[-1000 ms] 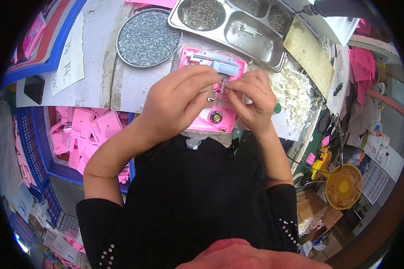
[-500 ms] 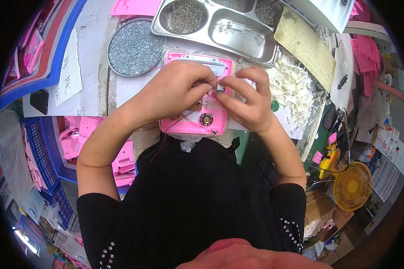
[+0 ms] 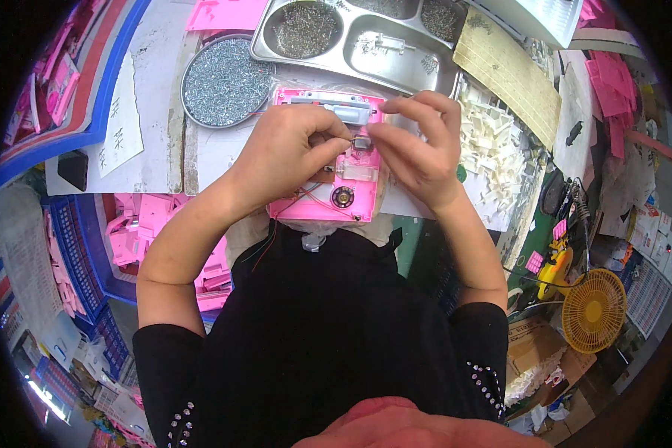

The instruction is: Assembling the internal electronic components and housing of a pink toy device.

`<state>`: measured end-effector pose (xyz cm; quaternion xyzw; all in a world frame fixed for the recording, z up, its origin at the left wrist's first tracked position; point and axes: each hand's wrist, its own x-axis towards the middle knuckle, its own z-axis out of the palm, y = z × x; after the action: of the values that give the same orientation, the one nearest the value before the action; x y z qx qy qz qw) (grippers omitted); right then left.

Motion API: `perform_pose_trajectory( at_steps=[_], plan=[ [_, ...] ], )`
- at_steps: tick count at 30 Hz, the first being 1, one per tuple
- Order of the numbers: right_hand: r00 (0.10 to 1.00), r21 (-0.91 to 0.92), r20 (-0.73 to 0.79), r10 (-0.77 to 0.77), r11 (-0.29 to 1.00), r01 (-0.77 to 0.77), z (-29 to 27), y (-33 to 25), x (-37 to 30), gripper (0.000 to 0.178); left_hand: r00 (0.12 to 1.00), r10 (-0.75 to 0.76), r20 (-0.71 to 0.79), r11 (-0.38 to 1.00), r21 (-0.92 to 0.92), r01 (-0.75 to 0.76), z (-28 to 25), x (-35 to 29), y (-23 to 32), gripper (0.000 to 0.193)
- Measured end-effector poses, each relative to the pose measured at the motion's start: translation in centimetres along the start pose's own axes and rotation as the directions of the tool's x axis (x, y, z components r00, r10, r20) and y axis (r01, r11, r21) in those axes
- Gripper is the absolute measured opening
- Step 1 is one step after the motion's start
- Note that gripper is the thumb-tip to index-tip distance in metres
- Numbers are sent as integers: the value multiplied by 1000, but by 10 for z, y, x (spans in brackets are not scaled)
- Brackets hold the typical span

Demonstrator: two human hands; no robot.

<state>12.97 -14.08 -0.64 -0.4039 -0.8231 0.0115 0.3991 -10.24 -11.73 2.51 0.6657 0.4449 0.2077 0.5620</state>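
A pink plastic housing [image 3: 358, 209] lies open on the bench in front of me. A round black speaker [image 3: 343, 196], thin wires and a clear plastic piece [image 3: 356, 172] sit inside it. A small silver metal part [image 3: 361, 142] rests in the housing between my hands. My left hand [image 3: 295, 145] reaches over the housing's left side, thumb and forefinger pinched beside the metal part; what they hold is too small to make out. Over the right edge is my right hand [image 3: 425, 145], its fingers spread and holding nothing I can see.
A round tray of screws [image 3: 229, 81] and a steel compartment tray [image 3: 358, 66] with small metal parts stand behind the housing. White plastic pieces [image 3: 493, 157] are heaped at right. Pink parts [image 3: 145, 224] fill a blue bin at left. A yellow fan [image 3: 593, 310] stands right.
My right hand has drawn back from the small metal part, up and to the right, and its fingers have opened. The left hand stays pinched at nearly the same spot.
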Motion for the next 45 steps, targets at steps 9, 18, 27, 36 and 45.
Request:
perform_pose_trajectory(
  at_steps=[9,18,27,36,45],
  plan=[
    [936,179,120,332,920,-349,-11,-28,-4,17,997,11,-73,1000,-9,-11,12,-4,-6,9],
    [896,360,151,418,820,-444,7,-26,-2,10,993,-63,-96,955,-295,31,12,-6,-17,11],
    [864,-44,-170,475,872,-488,-85,-19,-69,21,935,309,-176,949,128,-289,9,-7,-22,8],
    [-127,826,-452,883,361,-432,-270,50,-251,23,790,603,-109,672,604,-429,28,7,-19,11],
    [-90,521,-765,637,531,-668,-299,95,-248,21,804,582,-118,667,634,-390,36,10,-25,14]
  ],
)
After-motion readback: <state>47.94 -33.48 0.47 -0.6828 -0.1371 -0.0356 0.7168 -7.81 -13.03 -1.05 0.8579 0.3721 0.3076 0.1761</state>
